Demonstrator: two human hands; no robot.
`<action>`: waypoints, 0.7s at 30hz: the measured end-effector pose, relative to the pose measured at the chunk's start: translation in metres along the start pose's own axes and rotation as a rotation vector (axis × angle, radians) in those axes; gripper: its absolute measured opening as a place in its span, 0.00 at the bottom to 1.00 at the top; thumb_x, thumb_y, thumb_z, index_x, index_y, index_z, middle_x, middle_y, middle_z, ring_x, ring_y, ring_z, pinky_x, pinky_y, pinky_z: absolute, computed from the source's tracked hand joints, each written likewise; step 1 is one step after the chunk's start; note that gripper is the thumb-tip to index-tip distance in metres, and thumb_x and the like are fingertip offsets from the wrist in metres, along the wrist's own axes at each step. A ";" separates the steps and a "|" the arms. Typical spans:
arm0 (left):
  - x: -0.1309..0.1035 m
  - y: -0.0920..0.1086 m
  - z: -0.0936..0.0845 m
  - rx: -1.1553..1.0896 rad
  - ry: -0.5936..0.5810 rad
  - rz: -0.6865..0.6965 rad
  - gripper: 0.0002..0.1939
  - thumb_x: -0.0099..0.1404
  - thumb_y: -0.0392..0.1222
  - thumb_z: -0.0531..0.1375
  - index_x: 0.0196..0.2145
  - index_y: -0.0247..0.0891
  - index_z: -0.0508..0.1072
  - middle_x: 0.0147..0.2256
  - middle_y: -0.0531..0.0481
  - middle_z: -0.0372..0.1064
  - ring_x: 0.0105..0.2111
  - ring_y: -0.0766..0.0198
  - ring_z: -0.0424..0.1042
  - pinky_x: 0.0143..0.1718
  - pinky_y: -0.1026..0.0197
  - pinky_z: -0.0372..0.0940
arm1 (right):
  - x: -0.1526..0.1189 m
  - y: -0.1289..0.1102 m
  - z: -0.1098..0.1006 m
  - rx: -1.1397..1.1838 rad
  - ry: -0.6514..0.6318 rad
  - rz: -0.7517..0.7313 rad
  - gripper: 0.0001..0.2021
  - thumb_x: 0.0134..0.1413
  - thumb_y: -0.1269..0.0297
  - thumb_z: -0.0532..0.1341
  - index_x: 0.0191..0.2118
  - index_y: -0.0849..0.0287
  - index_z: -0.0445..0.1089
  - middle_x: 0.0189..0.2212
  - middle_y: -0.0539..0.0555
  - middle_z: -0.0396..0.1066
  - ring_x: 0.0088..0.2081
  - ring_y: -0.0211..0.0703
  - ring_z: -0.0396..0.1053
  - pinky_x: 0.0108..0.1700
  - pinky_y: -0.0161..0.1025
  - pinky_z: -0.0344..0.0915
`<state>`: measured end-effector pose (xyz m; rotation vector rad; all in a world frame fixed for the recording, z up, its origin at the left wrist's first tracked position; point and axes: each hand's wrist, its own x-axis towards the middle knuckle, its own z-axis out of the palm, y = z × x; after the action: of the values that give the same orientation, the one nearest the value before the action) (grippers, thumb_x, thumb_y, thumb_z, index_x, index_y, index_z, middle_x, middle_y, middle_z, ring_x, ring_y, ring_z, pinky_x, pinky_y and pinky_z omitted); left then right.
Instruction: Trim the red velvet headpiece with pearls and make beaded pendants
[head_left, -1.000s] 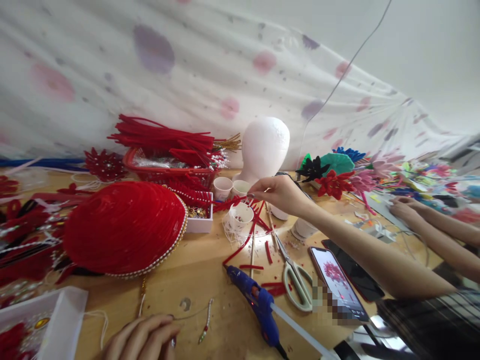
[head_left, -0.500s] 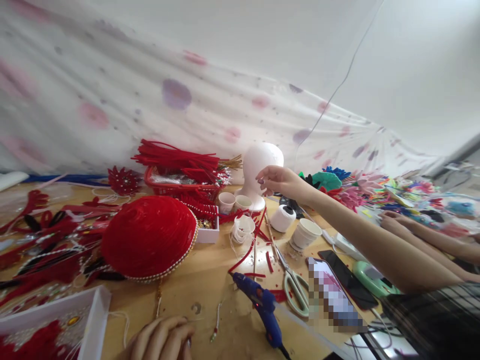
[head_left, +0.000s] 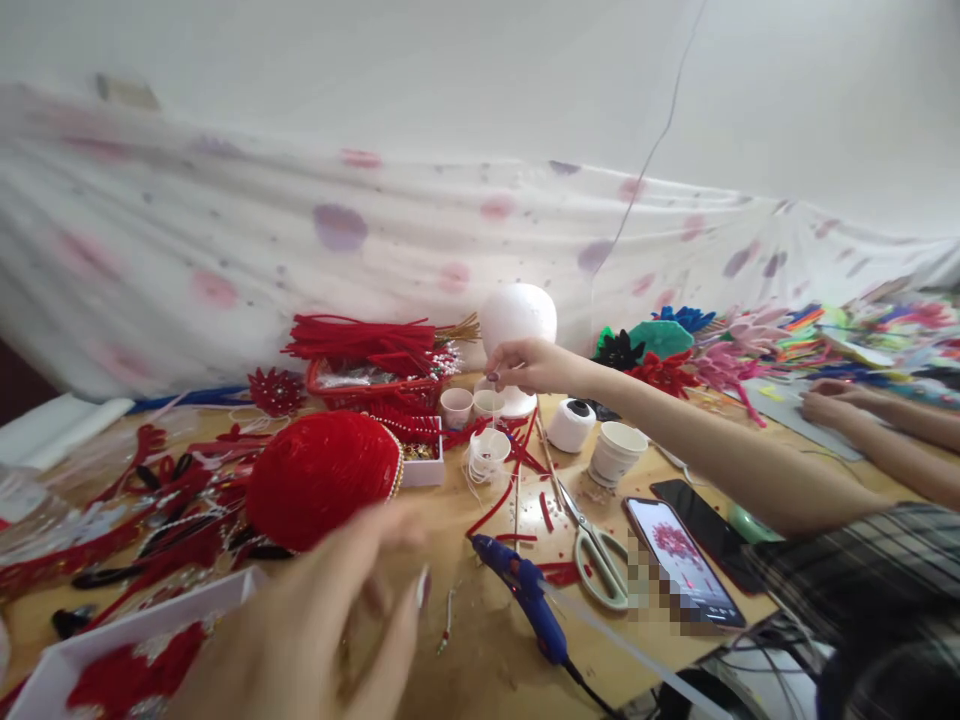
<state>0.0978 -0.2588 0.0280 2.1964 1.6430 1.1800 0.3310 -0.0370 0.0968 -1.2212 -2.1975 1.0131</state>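
My right hand (head_left: 525,365) reaches over the paper cups, thumb and fingers pinched together in front of a white foam head (head_left: 519,308). What the pinch holds is too small to make out. Below it stands a paper cup (head_left: 489,455) with white thread hanging over its rim. My left hand (head_left: 307,620), blurred, is raised over the near table with thumb and forefinger apart. Just beyond it lies a domed red cap (head_left: 319,475) edged with pearl-like beads. A short beaded string (head_left: 448,622) lies to the right of my left hand.
A blue glue gun (head_left: 525,590), scissors (head_left: 600,565) and a lit phone (head_left: 682,560) lie at front right. A white thread spool (head_left: 571,427) stands by stacked cups (head_left: 617,452). Behind is a red basket (head_left: 375,390). At far right are another person's hands (head_left: 832,400).
My left hand has risen from the table edge and its fingers have spread. My right hand has come lower, over the cups. The view has shifted, showing more of the table's left side.
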 end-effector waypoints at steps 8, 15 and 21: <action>0.159 -0.013 0.111 -0.665 -0.493 -0.154 0.22 0.65 0.32 0.58 0.57 0.31 0.65 0.47 0.36 0.76 0.49 0.54 0.75 0.51 0.50 0.68 | -0.001 0.001 -0.011 0.053 -0.029 -0.087 0.07 0.50 0.77 0.65 0.34 0.59 0.76 0.25 0.50 0.75 0.20 0.33 0.64 0.19 0.30 0.59; 0.151 -0.039 0.144 -0.500 -0.650 -0.139 0.16 0.70 0.47 0.60 0.50 0.36 0.72 0.49 0.45 0.72 0.44 0.57 0.74 0.46 0.48 0.71 | -0.010 -0.002 -0.036 0.086 0.081 -0.065 0.05 0.51 0.76 0.67 0.32 0.59 0.77 0.25 0.51 0.74 0.17 0.29 0.54 0.15 0.31 0.44; 0.144 -0.047 0.144 -0.467 -0.600 -0.121 0.16 0.69 0.47 0.60 0.51 0.36 0.71 0.50 0.44 0.71 0.46 0.55 0.73 0.47 0.47 0.71 | -0.019 -0.025 -0.067 0.124 0.199 -0.049 0.04 0.49 0.76 0.68 0.31 0.62 0.77 0.24 0.51 0.72 0.16 0.27 0.47 0.15 0.31 0.38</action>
<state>0.1710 -0.0697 -0.0243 1.8642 1.0995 0.6787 0.3717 -0.0354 0.1583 -1.1546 -1.9732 0.9499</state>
